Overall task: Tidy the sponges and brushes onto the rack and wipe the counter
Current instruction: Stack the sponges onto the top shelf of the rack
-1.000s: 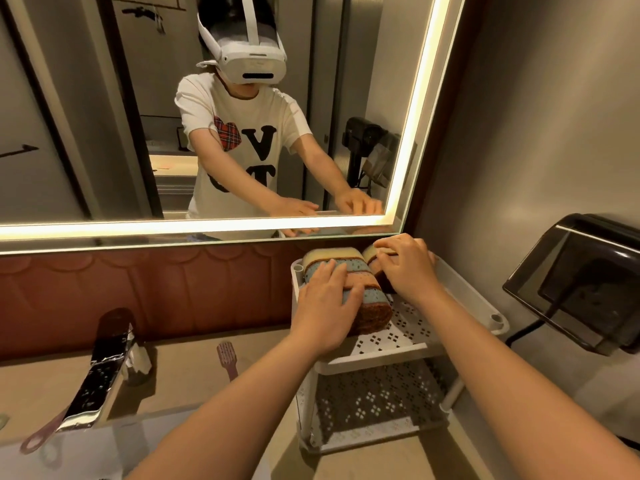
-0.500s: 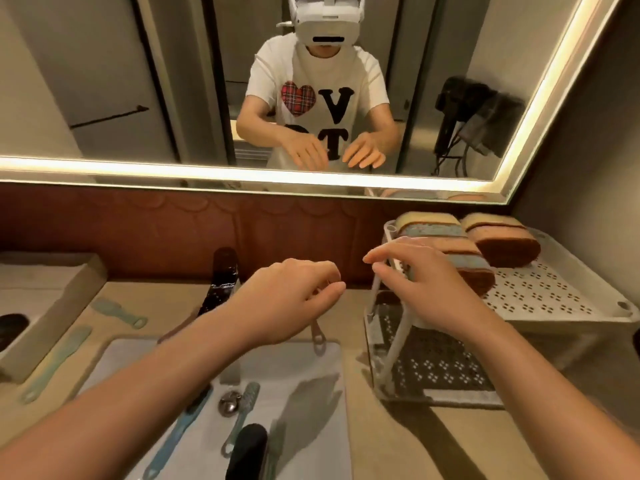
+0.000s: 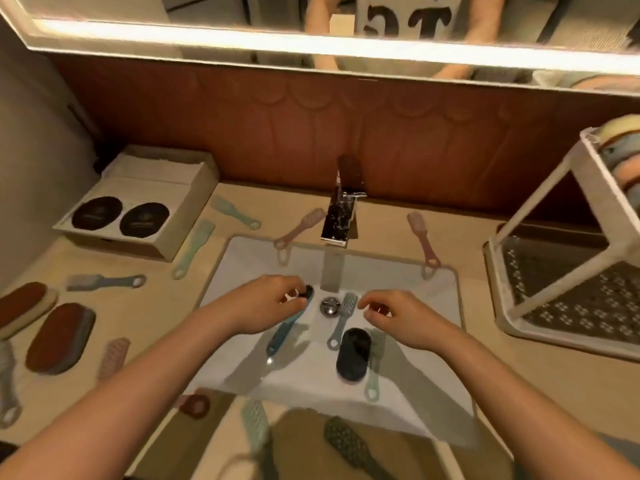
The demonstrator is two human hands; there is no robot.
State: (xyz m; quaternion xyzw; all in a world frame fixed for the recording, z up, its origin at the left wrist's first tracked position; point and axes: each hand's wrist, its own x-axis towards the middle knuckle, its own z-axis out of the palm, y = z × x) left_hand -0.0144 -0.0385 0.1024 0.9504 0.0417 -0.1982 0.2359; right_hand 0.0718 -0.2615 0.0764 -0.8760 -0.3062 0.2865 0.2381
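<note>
brushes (image 3: 422,237) lay scattered over the counter (image 3: 156,306) and in the sink (image 3: 415,282), while sponges (image 3: 620,154) sat on the top shelf of the rack (image 3: 554,299) at our right. our left hand (image 3: 266,304) pinched the bristled head of the blue brush (image 3: 287,327) in the sink, and our right hand (image 3: 398,318) hovered with loosely curled fingers, holding nothing, just beside the grey brush (image 3: 343,317).

We record: in the sink (image 3: 433,306), a blue brush (image 3: 287,327) with dark bristles, a pale green brush (image 3: 341,318) beside the drain (image 3: 329,305), and a black oval brush (image 3: 353,355); on the table (image 3: 381,216), one pink brush (image 3: 301,225) on either side of the tap (image 3: 341,216); at right, a white two-tier rack (image 3: 540,209), with sponges (image 3: 620,157) stacked on its top shelf
</note>
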